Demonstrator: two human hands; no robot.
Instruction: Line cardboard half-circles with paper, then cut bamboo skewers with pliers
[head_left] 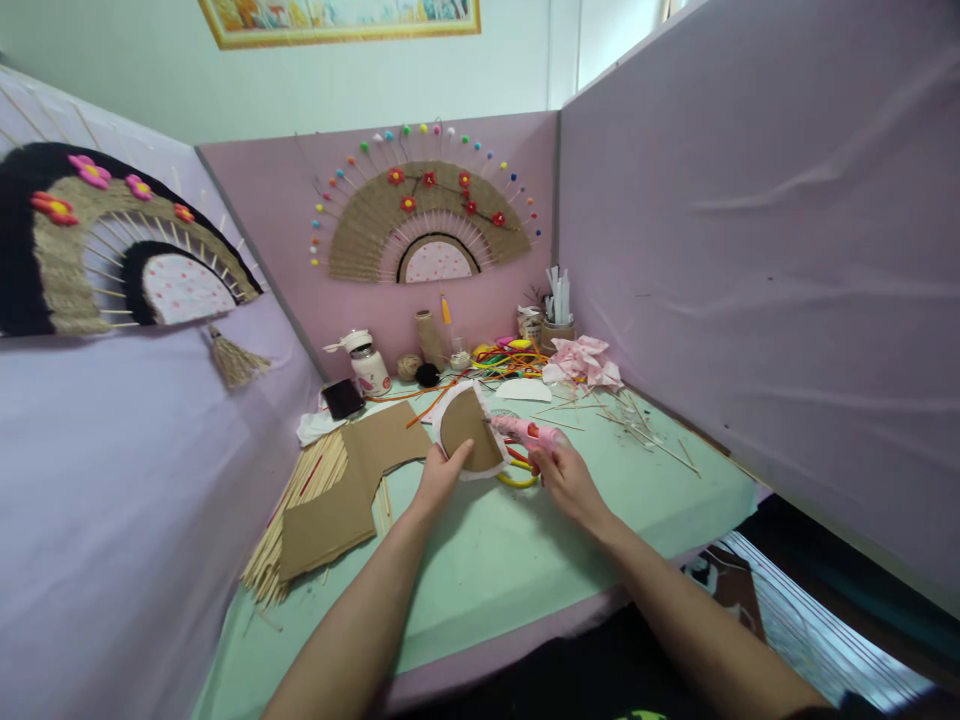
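Note:
My left hand grips the lower left edge of a half-round cardboard piece, its thumb on the brown face. White fabric or paper borders the cardboard and sticks out past its edges. In my right hand is a pink glue gun, the fingers wrapped round its handle. The gun's nozzle points left and lies at the right edge of the cardboard piece; whether it touches is too small to tell. Behind the gun, yellow and red pipe cleaners rest on the table.
Cut cardboard lies over thin wooden sticks at the left. Toward the back stand a white bottle, a twine cone and a holder of glue sticks. Pink cloth and loose sticks lie at the right.

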